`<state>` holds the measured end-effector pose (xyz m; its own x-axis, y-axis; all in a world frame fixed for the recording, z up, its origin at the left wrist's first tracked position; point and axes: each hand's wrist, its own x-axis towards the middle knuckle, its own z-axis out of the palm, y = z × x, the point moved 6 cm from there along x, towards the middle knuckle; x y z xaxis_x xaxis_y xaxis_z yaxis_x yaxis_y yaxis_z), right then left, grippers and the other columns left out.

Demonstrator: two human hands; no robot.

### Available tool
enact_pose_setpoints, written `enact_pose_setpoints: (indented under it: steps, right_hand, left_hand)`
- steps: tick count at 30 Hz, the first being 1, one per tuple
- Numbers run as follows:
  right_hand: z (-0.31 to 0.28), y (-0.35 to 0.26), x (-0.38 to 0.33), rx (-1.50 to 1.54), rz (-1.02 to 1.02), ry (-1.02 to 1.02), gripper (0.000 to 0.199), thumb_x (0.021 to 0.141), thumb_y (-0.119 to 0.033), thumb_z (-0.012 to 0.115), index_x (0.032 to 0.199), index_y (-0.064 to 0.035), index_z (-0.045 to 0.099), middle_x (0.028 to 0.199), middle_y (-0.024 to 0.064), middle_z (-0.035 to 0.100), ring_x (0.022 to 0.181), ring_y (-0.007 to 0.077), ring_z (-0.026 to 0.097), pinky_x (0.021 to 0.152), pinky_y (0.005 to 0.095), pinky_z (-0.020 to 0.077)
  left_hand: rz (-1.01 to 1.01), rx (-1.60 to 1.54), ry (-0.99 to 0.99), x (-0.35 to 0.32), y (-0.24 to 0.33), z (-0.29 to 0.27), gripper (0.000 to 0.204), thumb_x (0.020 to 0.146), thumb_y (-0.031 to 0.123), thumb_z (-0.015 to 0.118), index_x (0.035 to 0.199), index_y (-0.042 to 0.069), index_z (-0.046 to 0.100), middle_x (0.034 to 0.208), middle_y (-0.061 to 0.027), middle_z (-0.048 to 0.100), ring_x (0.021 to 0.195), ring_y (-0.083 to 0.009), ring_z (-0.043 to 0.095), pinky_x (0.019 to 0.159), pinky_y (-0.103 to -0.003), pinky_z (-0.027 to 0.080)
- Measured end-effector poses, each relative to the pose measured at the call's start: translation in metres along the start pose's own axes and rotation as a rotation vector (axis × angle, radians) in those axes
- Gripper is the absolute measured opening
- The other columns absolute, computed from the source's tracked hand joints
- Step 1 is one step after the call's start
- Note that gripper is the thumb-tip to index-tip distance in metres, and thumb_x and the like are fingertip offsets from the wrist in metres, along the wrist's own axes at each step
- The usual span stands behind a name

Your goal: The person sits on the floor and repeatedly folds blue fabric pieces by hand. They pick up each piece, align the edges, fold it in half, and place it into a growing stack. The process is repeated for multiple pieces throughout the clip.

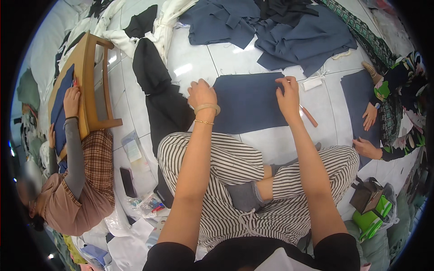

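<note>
I sit cross-legged in striped trousers on a white tiled floor. A rectangular piece of dark blue cloth (pixel 246 101) lies flat in front of my knees. My left hand (pixel 201 93) rests on its left edge, fingers curled, with a bracelet and a band on the wrist. My right hand (pixel 288 94) pinches the cloth's upper right corner. A brown stick-like tool (pixel 309 116) lies on the floor just right of my right hand.
A black cloth (pixel 158 90) lies to the left. Heaps of dark blue fabric (pixel 289 31) lie beyond. A person at left works at a small wooden table (pixel 92 81). Another person at right presses hands on blue cloth (pixel 359 97). A phone (pixel 128 181) and a green box (pixel 371 219) lie nearby.
</note>
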<state>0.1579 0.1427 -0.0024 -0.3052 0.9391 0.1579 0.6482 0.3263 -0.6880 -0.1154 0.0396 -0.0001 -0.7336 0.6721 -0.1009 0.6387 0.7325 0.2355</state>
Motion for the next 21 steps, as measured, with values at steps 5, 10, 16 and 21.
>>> enact_pose_setpoints:
  steps: [5,10,16,21]
  right_hand:
    - [0.004,-0.01,0.002,-0.046,0.008,-0.108,0.013,0.082,-0.002,0.065,0.095,-0.0028,0.066,0.101,0.0096,0.059,0.097,0.0303,0.058,0.083,0.0407,0.0474]
    - [0.025,-0.038,0.026,0.084,-0.124,-0.153,0.01,0.08,-0.004,0.068,0.089,-0.0038,0.065,0.095,0.0085,0.059,0.095,0.0297,0.057,0.083,0.0398,0.0463]
    - [0.103,-0.086,0.055,0.076,-0.224,-0.389,0.011,0.08,-0.005,0.069,0.088,-0.0029,0.062,0.093,0.0091,0.059,0.095,0.0293,0.058,0.083,0.0389,0.0467]
    - [0.128,-0.077,0.063,0.062,-0.206,-0.386,0.009,0.085,-0.007,0.065,0.09,-0.0014,0.06,0.089,0.0105,0.06,0.09,0.0282,0.058,0.082,0.0389,0.0466]
  left_hand:
    - [0.344,-0.088,0.088,-0.037,0.045,-0.003,0.024,0.081,0.018,0.072,0.102,0.008,0.065,0.108,-0.0118,0.06,0.102,-0.0325,0.058,0.084,-0.044,0.051]
    - [0.538,0.092,-0.313,-0.124,0.088,0.026,0.079,0.077,0.036,0.08,0.146,0.025,0.043,0.159,-0.0184,0.023,0.142,-0.0484,0.026,0.102,-0.064,0.038]
    - [0.525,0.179,-0.506,-0.128,0.082,0.046,0.089,0.078,0.043,0.08,0.152,0.032,0.033,0.164,-0.0185,0.001,0.145,-0.0558,0.008,0.1,-0.074,0.034]
    - [0.507,0.293,-0.496,-0.128,0.082,0.065,0.094,0.078,0.043,0.08,0.155,0.036,0.026,0.165,-0.0184,-0.003,0.145,-0.0581,0.002,0.1,-0.076,0.032]
